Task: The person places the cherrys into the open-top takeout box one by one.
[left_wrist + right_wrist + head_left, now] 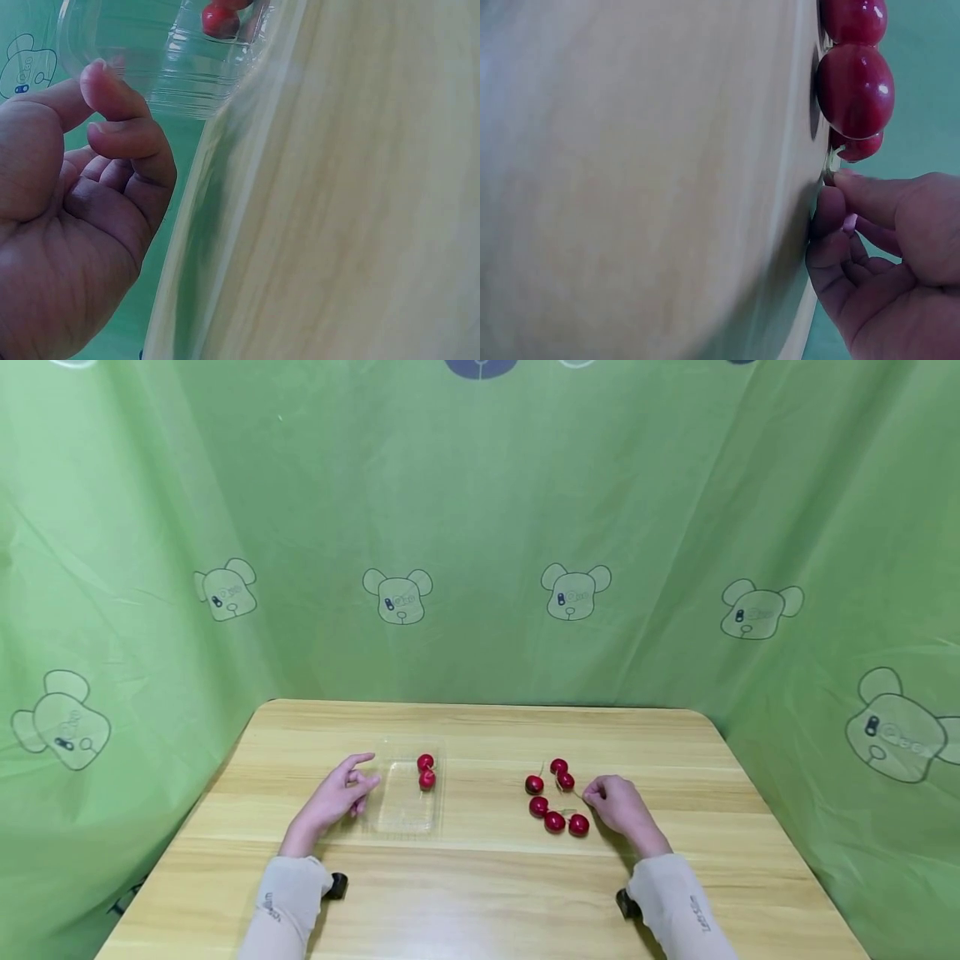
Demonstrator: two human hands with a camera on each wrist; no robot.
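Note:
A clear plastic tray lies left of the table's middle with two red cherries at its far end. One of them shows in the left wrist view as a cherry behind the tray wall. My left hand rests at the tray's left edge, fingers loosely curled and holding nothing, with the left hand's forefinger tip near the rim. Several loose cherries lie right of the middle. My right hand pinches the thin stem of a cherry. In the right wrist view the fingertips close on the stem just below a cherry.
The wooden table has rounded far corners and is walled in by a green printed curtain on three sides. Bare wood lies between the tray and the loose cherries and along the near edge.

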